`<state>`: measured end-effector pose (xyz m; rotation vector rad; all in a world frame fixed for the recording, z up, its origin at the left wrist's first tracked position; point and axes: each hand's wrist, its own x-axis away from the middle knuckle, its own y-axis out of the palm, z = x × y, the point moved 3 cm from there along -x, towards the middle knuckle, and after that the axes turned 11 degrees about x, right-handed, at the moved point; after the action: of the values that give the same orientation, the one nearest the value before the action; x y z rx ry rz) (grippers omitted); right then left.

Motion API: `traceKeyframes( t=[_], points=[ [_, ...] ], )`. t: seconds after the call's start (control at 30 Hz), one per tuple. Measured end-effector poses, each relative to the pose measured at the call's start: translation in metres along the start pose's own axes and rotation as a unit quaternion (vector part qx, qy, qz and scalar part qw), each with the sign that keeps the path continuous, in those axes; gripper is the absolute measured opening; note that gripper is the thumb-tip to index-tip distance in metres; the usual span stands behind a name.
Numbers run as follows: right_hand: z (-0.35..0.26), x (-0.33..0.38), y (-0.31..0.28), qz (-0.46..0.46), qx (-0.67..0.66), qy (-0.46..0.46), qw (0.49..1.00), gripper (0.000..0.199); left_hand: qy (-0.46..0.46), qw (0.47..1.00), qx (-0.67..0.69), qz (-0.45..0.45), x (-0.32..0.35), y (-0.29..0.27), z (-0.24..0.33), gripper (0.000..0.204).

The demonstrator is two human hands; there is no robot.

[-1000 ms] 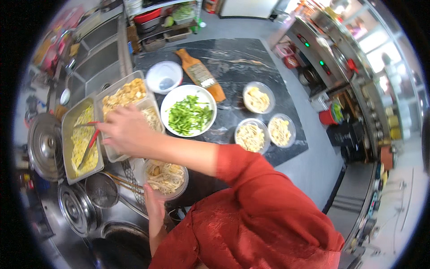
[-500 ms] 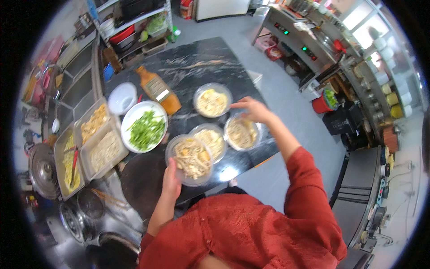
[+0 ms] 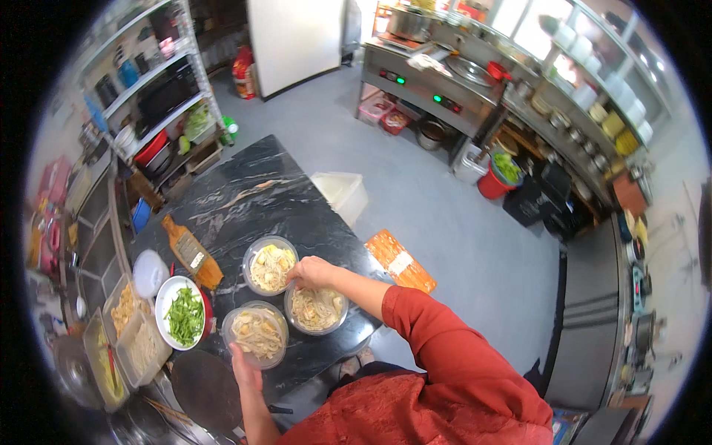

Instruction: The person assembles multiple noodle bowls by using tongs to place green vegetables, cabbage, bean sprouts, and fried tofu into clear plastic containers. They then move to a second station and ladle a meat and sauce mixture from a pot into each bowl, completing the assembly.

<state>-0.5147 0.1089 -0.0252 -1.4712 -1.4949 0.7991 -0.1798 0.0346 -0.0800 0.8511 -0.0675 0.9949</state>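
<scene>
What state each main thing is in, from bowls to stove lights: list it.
Front clear bowl: filled with pale food
Upper clear bowl: filled
Right clear bowl: filled
White bowl: uncovered, holding cut greens
Pale bowl: contents unclear
Wooden grater: lying flat
Red-handled tongs: lying unheld
Stove lights: lit green
Left hand: against front bowl, grip unclear
Right hand: at upper and right bowls, grip unclear

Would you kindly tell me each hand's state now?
Left hand: against the near bowl; grip cannot be told.
Right hand: at the rims of the far bowl and right bowl; grip unclear.
</scene>
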Motion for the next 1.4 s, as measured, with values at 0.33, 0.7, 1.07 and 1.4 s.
traceKeyframes(
  t=[0.33, 0.7, 1.07, 1.4],
  points=[
    [-0.002, 0.131, -0.016, 0.142, -0.041, 0.145, 0.978, 0.018, 0.04, 0.998, -0.038, 0.036, -0.018, -0.022, 0.012, 0.076],
    [-0.008, 0.498, -0.056, 0.317, -0.121, 0.436, 0.834, 0.015, -0.078, 0.962, -0.247, -0.086, 0.089, 0.229, -0.018, 0.066],
    [0.031, 0.918, 0.014, 0.34, -0.108, 0.673, 0.648, 0.018, -0.272, 0.89, -0.215, -0.296, 0.187, 0.461, -0.384, 0.074],
    [0.067, 1.209, 0.048, 0.344, -0.033, 0.803, 0.486, 0.016, -0.402, 0.794, -0.2, -0.41, 0.299, 0.667, -0.644, 0.071]
  ],
)
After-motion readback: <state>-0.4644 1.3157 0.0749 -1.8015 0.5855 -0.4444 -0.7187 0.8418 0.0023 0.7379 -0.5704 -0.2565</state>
